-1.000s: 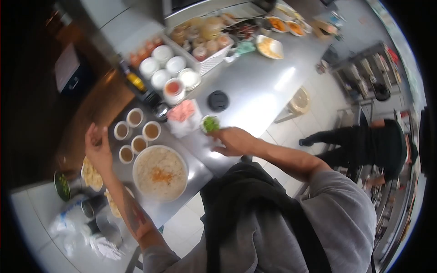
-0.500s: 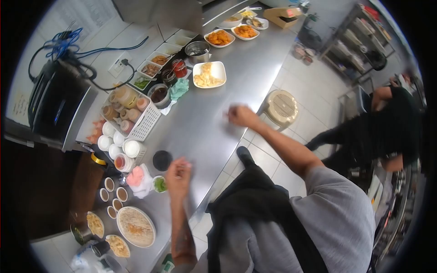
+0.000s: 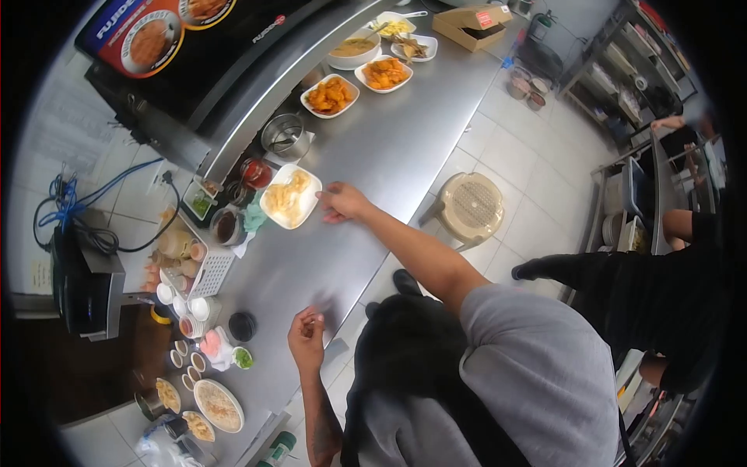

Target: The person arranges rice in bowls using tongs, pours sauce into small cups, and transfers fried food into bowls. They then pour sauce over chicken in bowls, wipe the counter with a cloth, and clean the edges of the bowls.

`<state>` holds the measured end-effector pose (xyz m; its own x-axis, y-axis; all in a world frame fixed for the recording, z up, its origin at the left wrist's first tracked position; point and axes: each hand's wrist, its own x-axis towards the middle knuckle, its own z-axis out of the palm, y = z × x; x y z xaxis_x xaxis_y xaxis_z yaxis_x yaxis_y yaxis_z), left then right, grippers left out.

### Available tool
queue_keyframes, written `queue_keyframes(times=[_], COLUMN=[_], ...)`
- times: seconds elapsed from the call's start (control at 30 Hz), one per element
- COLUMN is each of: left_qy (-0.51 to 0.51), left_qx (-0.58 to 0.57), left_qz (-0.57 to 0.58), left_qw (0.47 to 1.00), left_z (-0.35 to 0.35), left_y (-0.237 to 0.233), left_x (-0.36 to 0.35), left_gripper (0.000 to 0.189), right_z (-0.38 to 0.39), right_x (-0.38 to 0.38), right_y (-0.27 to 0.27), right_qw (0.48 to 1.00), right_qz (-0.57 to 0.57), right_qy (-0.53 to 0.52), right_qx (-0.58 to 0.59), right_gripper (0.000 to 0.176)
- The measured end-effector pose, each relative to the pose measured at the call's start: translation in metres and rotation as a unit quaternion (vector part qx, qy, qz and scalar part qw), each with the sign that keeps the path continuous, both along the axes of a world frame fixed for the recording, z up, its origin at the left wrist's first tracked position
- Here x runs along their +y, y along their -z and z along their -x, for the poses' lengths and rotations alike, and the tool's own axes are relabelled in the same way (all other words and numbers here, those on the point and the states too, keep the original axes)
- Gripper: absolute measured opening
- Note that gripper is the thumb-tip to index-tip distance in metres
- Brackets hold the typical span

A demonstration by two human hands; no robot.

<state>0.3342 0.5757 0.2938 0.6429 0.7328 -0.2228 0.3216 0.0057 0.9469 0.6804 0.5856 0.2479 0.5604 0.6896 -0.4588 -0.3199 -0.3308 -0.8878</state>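
Observation:
My right hand (image 3: pixel 342 203) reaches over the steel counter, fingertips right at the right-hand rim of a white square plate (image 3: pixel 307 212) of pale yellowish food. Its thumb and fingers are apart. Lower down, my left hand (image 3: pixel 306 336) hovers over the counter's front part, fingers curled in and nothing seen in them. A round black lid or dish (image 3: pixel 242 327) and a small cup of chopped greens (image 3: pixel 243 358) are to its left. Beyond the plate sit a metal pot (image 3: pixel 285 137), a red-filled jar (image 3: pixel 254 173) and a teal cloth (image 3: pixel 254 213).
Bowls of orange food (image 3: pixel 330 96), a soup bowl (image 3: pixel 354 50) and an open cardboard box (image 3: pixel 469 29) stand farther up the counter (image 3: pixel 389 148). A bottle basket (image 3: pixel 212 270) lines the wall. A stool (image 3: pixel 469 207) and another person (image 3: pixel 622 296) are at right.
My right hand has moved up and left to the plate's rim. My left hand remains over the counter, its fingers curled. The view has shifted, showing more of the appliance above.

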Motion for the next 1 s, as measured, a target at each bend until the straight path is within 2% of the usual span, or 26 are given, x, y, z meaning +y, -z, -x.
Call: queue_keyframes(times=[0.07, 0.13, 0.23, 0.27, 0.33, 0.4, 0.47, 0.53, 0.57, 0.6, 0.63, 0.67, 0.73, 0.8, 0.87, 0.93, 0.97, 1.0], left_qy=[0.002, 0.027, 0.054, 0.076, 0.113, 0.151, 0.153, 0.051, 0.043, -0.062, -0.164, -0.165, -0.177, -0.218, -0.22, -0.213, -0.206, -0.198], left_qx=[-0.009, -0.009, -0.007, -0.014, -0.035, -0.082, -0.045, -0.058, -0.055, -0.077, -0.098, -0.094, -0.21, -0.185, -0.151, -0.155, -0.152, -0.15], left_qz=[0.005, 0.0, 0.007, 0.016, -0.02, -0.022, -0.051, 0.116, 0.113, 0.226, 0.33, 0.327, 0.38, 0.307, 0.288, 0.264, 0.254, 0.243], left_qw=[1.0, 1.0, 0.998, 0.997, 0.993, 0.985, 0.986, 0.99, 0.991, 0.969, 0.925, 0.926, 0.883, 0.908, 0.92, 0.928, 0.933, 0.938], left_z=[-0.01, -0.026, -0.065, -0.09, -0.148, -0.22, -0.301, -0.383, -0.421, -0.451, -0.472, -0.489, -0.513, -0.533, -0.535, -0.527, -0.514, -0.497], left_y=[0.003, 0.015, 0.012, 0.006, -0.022, -0.036, -0.046, -0.011, 0.005, 0.021, 0.039, 0.066, 0.112, 0.111, 0.099, 0.077, 0.071, 0.069], left_x=[0.011, 0.023, 0.025, 0.025, 0.019, 0.026, 0.045, 0.078, 0.096, 0.114, 0.131, 0.151, 0.183, 0.187, 0.186, 0.159, 0.143, 0.128], left_gripper=[0.027, 0.029, 0.029, 0.029, 0.028, 0.031, 0.039, 0.045, 0.045, 0.044, 0.044, 0.044, 0.04, 0.034, 0.035, 0.036, 0.036, 0.036], right_z=[-0.018, -0.043, -0.11, -0.137, -0.193, -0.25, -0.285, -0.306, -0.316, -0.321, -0.324, -0.33, -0.337, -0.344, -0.35, -0.36, -0.363, -0.364], right_x=[-0.026, -0.06, -0.093, -0.1, -0.1, -0.079, -0.061, -0.036, -0.027, -0.018, -0.01, -0.003, -0.001, -0.003, -0.016, -0.033, -0.048, -0.071], right_y=[-0.004, 0.022, 0.033, 0.033, 0.032, 0.025, 0.018, -0.012, -0.011, -0.007, 0.0, 0.006, 0.019, 0.015, 0.014, 0.012, 0.007, 0.0], right_qw=[0.999, 1.0, 0.998, 0.997, 0.977, 0.969, 0.959, 0.988, 0.989, 0.985, 0.969, 0.969, 0.958, 0.956, 0.953, 0.974, 0.975, 0.991], right_qz=[0.011, -0.011, 0.02, 0.034, 0.116, 0.131, 0.149, 0.046, 0.044, -0.008, -0.059, -0.06, -0.111, -0.097, -0.087, -0.027, -0.026, 0.043], right_qy=[0.045, -0.011, 0.024, 0.046, 0.07, 0.086, 0.098, 0.146, 0.138, 0.152, 0.168, 0.168, 0.175, 0.199, 0.215, 0.197, 0.194, 0.127], right_qx=[-0.01, -0.004, -0.046, -0.059, -0.163, -0.193, -0.219, -0.002, 0.002, 0.085, 0.17, 0.174, 0.199, 0.192, 0.193, 0.104, 0.103, 0.003], right_gripper=[0.05, 0.054, 0.052, 0.051, 0.051, 0.053, 0.056, 0.053, 0.053, 0.048, 0.044, 0.044, 0.036, 0.034, 0.034, 0.032, 0.032, 0.032])
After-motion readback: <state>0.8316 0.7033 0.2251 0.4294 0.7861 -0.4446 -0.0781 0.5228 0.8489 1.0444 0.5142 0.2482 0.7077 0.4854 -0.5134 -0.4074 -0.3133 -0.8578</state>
